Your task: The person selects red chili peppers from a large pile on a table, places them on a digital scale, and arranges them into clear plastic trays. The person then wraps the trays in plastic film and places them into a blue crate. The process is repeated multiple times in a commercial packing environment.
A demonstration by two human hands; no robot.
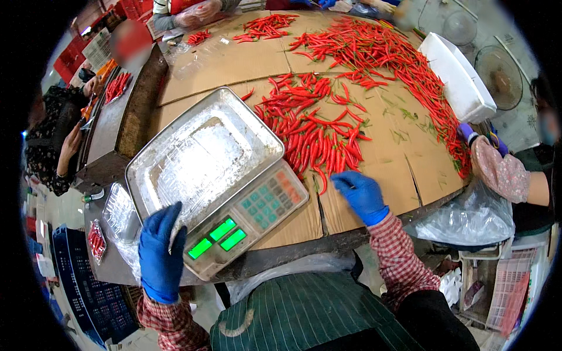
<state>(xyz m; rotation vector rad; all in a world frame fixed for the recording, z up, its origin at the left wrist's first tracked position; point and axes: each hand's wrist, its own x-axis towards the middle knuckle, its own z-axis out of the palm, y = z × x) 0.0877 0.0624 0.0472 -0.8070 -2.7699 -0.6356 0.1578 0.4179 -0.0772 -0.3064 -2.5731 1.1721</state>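
Observation:
My left hand, in a blue glove, is at the near left corner of the scale's metal tray. Its thumb stands apart from the fingers, and whether it touches the rim I cannot tell. The digital scale has a keypad and lit green displays; nothing shows on its tray except glare and stains. My right hand, also gloved in blue, hovers over the cardboard at the near end of a pile of red chillies. Its fingers are loosely bent, with nothing visible in them.
More chillies spread along the far and right side of the cardboard-covered table. A white plastic box rests at the right edge. Co-workers' hands are around the table. A packed bag of chillies and clear packaging lie left.

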